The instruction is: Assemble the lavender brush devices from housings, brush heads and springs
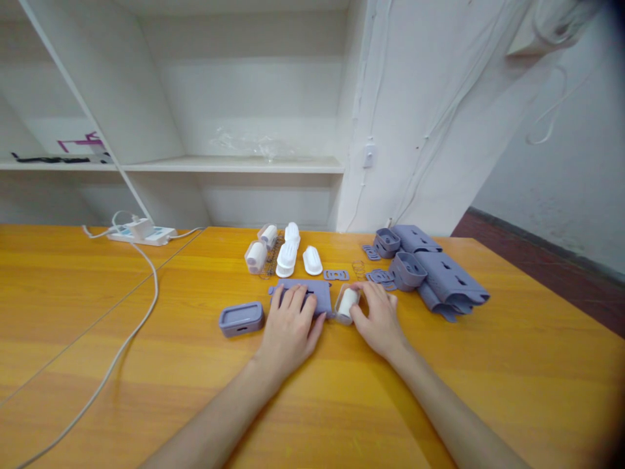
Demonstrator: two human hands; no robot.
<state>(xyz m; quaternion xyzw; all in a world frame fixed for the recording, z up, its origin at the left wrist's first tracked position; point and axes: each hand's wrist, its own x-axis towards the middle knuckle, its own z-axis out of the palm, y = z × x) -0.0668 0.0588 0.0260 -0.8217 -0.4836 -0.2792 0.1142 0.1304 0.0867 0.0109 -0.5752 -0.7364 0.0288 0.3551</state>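
My left hand (291, 322) lies over a purple-grey plastic panel (318, 293), with its fingers spread on the surface. Just to the right, my right hand (378, 317) grips a small clear plastic case (339, 306) with a white cylinder (348, 303) in it, thumb on the near side. The case lies close to the panel's right end; whether they touch I cannot tell. Left of my left hand sits a purple-grey oblong cap (241, 318) with a recessed top. Beyond the panel is a flat purple slotted plate (336, 275).
Farther back are white oblong parts (287, 256), clear cases with white cylinders (256, 256) and thin springs (271, 256). Curved purple-grey shells (446, 277) and cups (407, 270) lie at right. A power strip (141, 232) and white cable (146, 306) occupy the left.
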